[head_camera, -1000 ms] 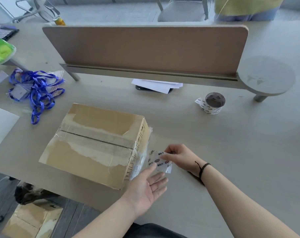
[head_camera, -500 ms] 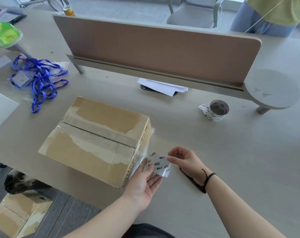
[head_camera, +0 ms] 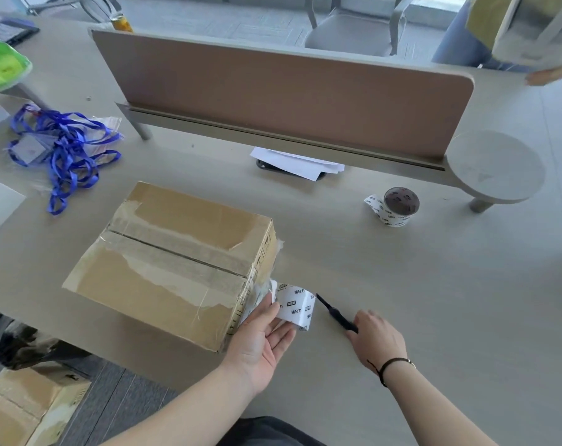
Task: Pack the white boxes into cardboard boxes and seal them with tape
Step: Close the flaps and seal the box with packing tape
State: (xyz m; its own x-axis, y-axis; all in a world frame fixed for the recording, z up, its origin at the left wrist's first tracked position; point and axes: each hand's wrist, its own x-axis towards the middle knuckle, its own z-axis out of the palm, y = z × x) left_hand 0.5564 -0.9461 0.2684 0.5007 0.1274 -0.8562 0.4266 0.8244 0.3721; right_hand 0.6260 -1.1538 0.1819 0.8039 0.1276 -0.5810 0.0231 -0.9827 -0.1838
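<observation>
Left hand: palm up and open, fingers spread, its fingertips under the loose strip of printed tape that hangs off the right end of the cardboard box; it supports the strip without pinching it. Right hand: closed around the near end of a slim black tool, probably a cutter, which lies on the desk with its tip pointing toward the tape strip.

Change from the earlier frames: half a second ago the right hand was pinching the strip's free end; it has let go and moved right to the black tool, which its wrist then covered. The left hand remains under the strip, and the box has not shifted.

Cardboard box: closed, lying near the desk's front edge, left of centre. Its long axis runs from the front-left toward the back-right, and old clear tape covers the centre seam along that axis. The printed strip leaves the box's right end face and curls toward the right, its printed side up.

Tape roll: standing on its side well apart from the box, toward the back-right of the desk, near the divider panel. Blue lanyards lie at the back-left. A second cardboard box sits on the floor below the front-left corner.
</observation>
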